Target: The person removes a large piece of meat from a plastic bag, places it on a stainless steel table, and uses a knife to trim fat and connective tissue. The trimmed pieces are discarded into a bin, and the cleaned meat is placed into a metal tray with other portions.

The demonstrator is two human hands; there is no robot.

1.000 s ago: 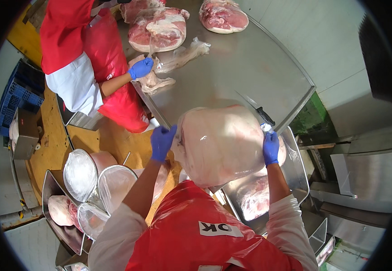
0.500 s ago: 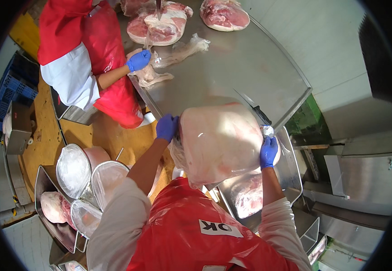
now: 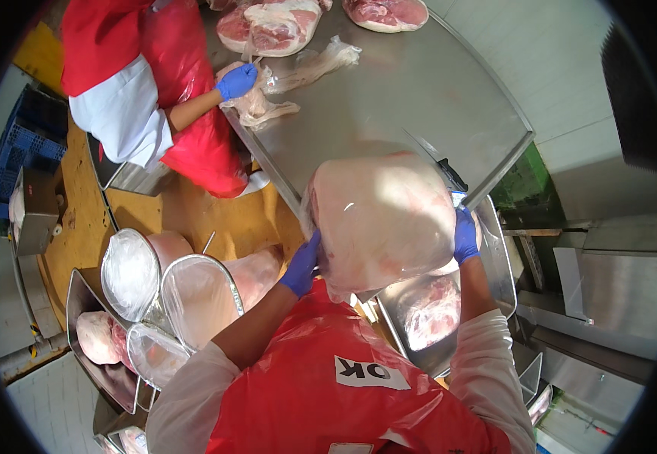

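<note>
A large pale-skinned pork leg (image 3: 385,219), wrapped in clear plastic, is held up in front of me, over the near edge of the steel table (image 3: 389,91). My left hand (image 3: 303,265), in a blue glove, grips its lower left side. On its right edge my right hand (image 3: 465,236), also blue-gloved, is closed. A bit of blue and white wrapping (image 3: 459,198) shows just above that hand. Beyond the leg's upper right lies a knife (image 3: 452,175) with a dark handle, its blade partly hidden. The undersides of the leg and my fingertips cannot be seen.
Below the leg, a steel bin (image 3: 499,250) holds another wrapped meat piece (image 3: 431,314). Across the table a co-worker's gloved hand (image 3: 238,81) is at plastic wrapping (image 3: 321,68), near cut hams (image 3: 272,26). Plastic-lined containers (image 3: 128,276) stand on the left.
My left hand has slid down the leg's left side, closer to my body. The view has shifted a little; the leg and my right hand appear slightly farther right.
</note>
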